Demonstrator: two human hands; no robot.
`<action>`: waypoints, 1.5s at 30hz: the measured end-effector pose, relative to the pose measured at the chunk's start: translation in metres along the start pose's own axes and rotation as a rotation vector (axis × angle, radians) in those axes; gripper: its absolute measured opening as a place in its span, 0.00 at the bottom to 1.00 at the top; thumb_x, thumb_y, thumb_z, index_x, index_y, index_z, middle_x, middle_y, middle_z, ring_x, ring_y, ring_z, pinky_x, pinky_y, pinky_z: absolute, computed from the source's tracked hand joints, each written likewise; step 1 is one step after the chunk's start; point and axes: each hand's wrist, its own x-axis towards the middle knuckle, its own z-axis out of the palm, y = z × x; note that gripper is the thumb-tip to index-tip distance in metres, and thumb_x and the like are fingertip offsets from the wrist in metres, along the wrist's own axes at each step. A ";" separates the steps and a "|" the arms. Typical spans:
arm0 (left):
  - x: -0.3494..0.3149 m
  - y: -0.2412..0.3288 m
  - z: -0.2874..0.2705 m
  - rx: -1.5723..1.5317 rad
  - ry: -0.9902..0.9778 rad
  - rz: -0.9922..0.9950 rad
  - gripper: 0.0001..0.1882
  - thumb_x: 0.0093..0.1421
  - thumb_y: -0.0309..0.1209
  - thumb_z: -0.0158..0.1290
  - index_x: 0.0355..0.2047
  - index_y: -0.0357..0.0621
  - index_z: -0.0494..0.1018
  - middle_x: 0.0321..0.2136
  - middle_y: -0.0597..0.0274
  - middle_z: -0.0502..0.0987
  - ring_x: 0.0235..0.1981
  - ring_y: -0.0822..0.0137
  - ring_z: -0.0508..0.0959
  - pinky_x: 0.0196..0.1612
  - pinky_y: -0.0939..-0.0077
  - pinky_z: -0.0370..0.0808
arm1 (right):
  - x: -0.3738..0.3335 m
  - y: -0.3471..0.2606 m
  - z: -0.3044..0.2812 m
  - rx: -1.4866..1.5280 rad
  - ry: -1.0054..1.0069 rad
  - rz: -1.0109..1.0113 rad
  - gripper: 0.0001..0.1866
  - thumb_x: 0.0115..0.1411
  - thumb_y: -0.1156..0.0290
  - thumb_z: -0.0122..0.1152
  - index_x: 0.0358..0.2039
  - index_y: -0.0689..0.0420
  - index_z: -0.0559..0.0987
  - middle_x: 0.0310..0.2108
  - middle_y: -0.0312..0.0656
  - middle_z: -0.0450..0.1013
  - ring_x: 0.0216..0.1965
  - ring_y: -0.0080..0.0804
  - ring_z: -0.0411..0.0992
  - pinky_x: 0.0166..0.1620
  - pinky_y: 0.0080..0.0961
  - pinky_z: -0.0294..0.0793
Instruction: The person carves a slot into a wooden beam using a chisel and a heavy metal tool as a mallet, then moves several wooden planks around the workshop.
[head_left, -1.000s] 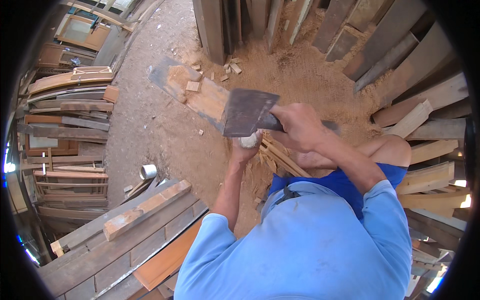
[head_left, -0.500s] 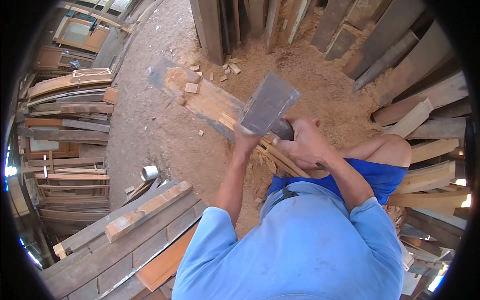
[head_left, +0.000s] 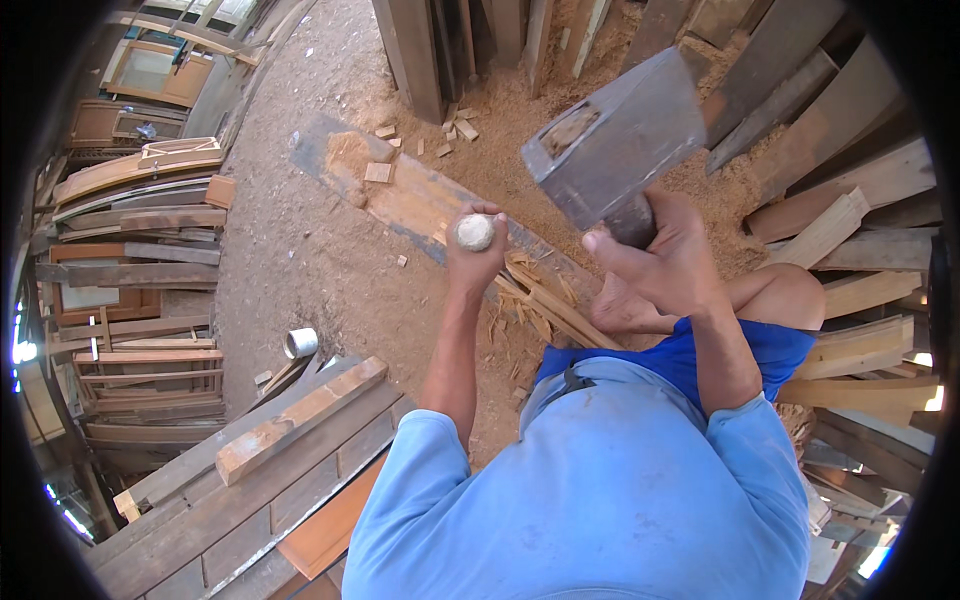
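Observation:
My right hand [head_left: 668,258] is closed round the handle of a big, dark, block-headed wooden mallet [head_left: 640,140]. The mallet's head is up in the air to the right of my left hand, apart from it. Closed in a fist, my left hand [head_left: 473,270] grips an upright chisel, whose round pale handle end [head_left: 475,232] points up at me. Its blade is hidden under the fist. Below and beside that hand lies a narrow wooden workpiece [head_left: 556,312] with splintered chips along it. A long worn board [head_left: 430,200] runs beneath on the ground.
Small wood offcuts [head_left: 379,172] and sawdust lie on the board's far end. Upright planks [head_left: 410,60] stand at the back, with more timber leaning on the right. A stack of boards [head_left: 300,430] fills the near left, beside a white cup-like container [head_left: 300,343]. My bare foot [head_left: 625,308] rests near the workpiece.
My right hand has swung the mallet up and to the right, off the chisel's handle end, which now shows. My left hand stays almost in place.

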 end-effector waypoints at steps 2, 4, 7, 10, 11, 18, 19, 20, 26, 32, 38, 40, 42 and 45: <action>0.002 -0.007 0.001 0.016 -0.003 -0.010 0.05 0.62 0.26 0.60 0.35 0.41 0.74 0.24 0.70 0.75 0.23 0.79 0.75 0.27 0.82 0.72 | 0.001 -0.002 -0.005 -0.006 0.013 -0.005 0.17 0.58 0.75 0.65 0.47 0.68 0.79 0.35 0.37 0.77 0.36 0.18 0.70 0.41 0.23 0.73; 0.006 -0.014 0.000 0.021 0.002 0.008 0.06 0.62 0.26 0.60 0.35 0.42 0.74 0.23 0.70 0.75 0.23 0.79 0.75 0.27 0.82 0.72 | 0.002 -0.003 -0.010 -0.039 0.032 0.028 0.17 0.58 0.74 0.66 0.46 0.69 0.79 0.34 0.36 0.77 0.35 0.18 0.70 0.40 0.22 0.73; 0.009 -0.017 0.001 0.014 -0.001 0.022 0.06 0.61 0.26 0.61 0.35 0.42 0.74 0.23 0.70 0.75 0.23 0.79 0.75 0.27 0.81 0.72 | 0.005 -0.002 -0.011 -0.008 0.099 -0.096 0.17 0.58 0.73 0.67 0.45 0.69 0.79 0.32 0.35 0.77 0.33 0.18 0.69 0.37 0.22 0.72; 0.008 -0.009 0.002 0.031 -0.008 -0.005 0.05 0.61 0.26 0.61 0.35 0.42 0.74 0.24 0.70 0.75 0.24 0.79 0.75 0.29 0.81 0.72 | 0.005 -0.005 -0.014 -0.118 0.103 -0.035 0.17 0.58 0.71 0.67 0.43 0.69 0.79 0.30 0.36 0.77 0.31 0.19 0.69 0.36 0.23 0.72; 0.010 -0.010 0.002 0.052 0.007 0.022 0.06 0.61 0.26 0.61 0.34 0.41 0.74 0.24 0.70 0.76 0.25 0.79 0.75 0.30 0.81 0.72 | 0.005 -0.005 -0.013 -0.120 0.106 -0.045 0.17 0.58 0.71 0.67 0.43 0.69 0.79 0.30 0.36 0.77 0.32 0.19 0.70 0.36 0.24 0.72; 0.014 -0.012 -0.003 0.064 -0.020 0.040 0.05 0.60 0.25 0.61 0.32 0.41 0.75 0.24 0.69 0.76 0.28 0.78 0.76 0.32 0.80 0.73 | 0.010 -0.004 -0.005 -0.150 0.089 -0.080 0.17 0.57 0.69 0.68 0.43 0.67 0.80 0.29 0.39 0.77 0.31 0.22 0.72 0.36 0.27 0.73; 0.015 -0.014 -0.003 0.085 -0.030 0.061 0.05 0.59 0.25 0.61 0.32 0.41 0.75 0.24 0.68 0.76 0.28 0.77 0.76 0.32 0.80 0.73 | 0.012 -0.001 -0.002 -0.147 0.084 -0.087 0.16 0.57 0.69 0.68 0.42 0.66 0.80 0.28 0.40 0.78 0.30 0.23 0.73 0.36 0.27 0.74; 0.015 -0.014 -0.002 0.105 -0.043 0.081 0.05 0.59 0.25 0.61 0.32 0.41 0.75 0.24 0.67 0.76 0.28 0.76 0.77 0.32 0.80 0.73 | 0.015 0.001 0.002 -0.225 0.070 -0.059 0.16 0.57 0.68 0.67 0.42 0.65 0.80 0.28 0.43 0.78 0.30 0.28 0.75 0.36 0.30 0.74; 0.006 -0.017 0.006 0.253 -0.088 0.323 0.11 0.57 0.25 0.62 0.40 0.38 0.76 0.31 0.61 0.81 0.33 0.68 0.81 0.37 0.74 0.77 | 0.043 0.070 0.022 -0.903 -0.170 -0.044 0.16 0.58 0.64 0.66 0.43 0.60 0.80 0.28 0.53 0.77 0.30 0.52 0.76 0.36 0.42 0.74; 0.001 -0.019 0.005 0.178 0.003 0.233 0.11 0.58 0.24 0.62 0.41 0.37 0.75 0.30 0.63 0.80 0.33 0.68 0.81 0.37 0.73 0.77 | 0.032 0.049 0.018 -0.621 -0.096 -0.038 0.17 0.56 0.66 0.65 0.45 0.60 0.79 0.28 0.56 0.77 0.33 0.53 0.78 0.36 0.43 0.75; 0.008 0.004 0.000 0.022 -0.025 -0.084 0.07 0.58 0.23 0.60 0.34 0.39 0.73 0.23 0.67 0.75 0.27 0.74 0.77 0.32 0.77 0.73 | 0.027 0.011 0.008 -0.366 0.029 -0.078 0.18 0.55 0.68 0.66 0.46 0.60 0.79 0.26 0.55 0.77 0.30 0.52 0.78 0.34 0.39 0.75; 0.006 -0.002 0.000 0.056 -0.028 -0.091 0.06 0.58 0.23 0.61 0.34 0.39 0.74 0.23 0.66 0.76 0.28 0.74 0.77 0.32 0.77 0.73 | 0.027 0.007 0.009 -0.338 0.055 -0.114 0.18 0.54 0.69 0.67 0.45 0.59 0.79 0.26 0.54 0.77 0.30 0.52 0.78 0.34 0.39 0.75; 0.004 -0.013 0.000 0.123 -0.034 0.003 0.07 0.57 0.23 0.61 0.34 0.39 0.74 0.25 0.65 0.77 0.30 0.72 0.78 0.34 0.75 0.74 | 0.028 0.002 0.011 -0.349 0.076 -0.134 0.17 0.54 0.68 0.67 0.44 0.59 0.79 0.26 0.54 0.78 0.31 0.51 0.79 0.35 0.40 0.75; 0.002 -0.022 0.007 0.190 -0.045 0.085 0.09 0.55 0.23 0.62 0.35 0.39 0.75 0.28 0.62 0.78 0.32 0.68 0.79 0.37 0.73 0.76 | 0.034 0.030 0.016 -0.641 0.036 -0.161 0.17 0.55 0.66 0.66 0.44 0.58 0.78 0.28 0.54 0.78 0.34 0.51 0.80 0.38 0.44 0.76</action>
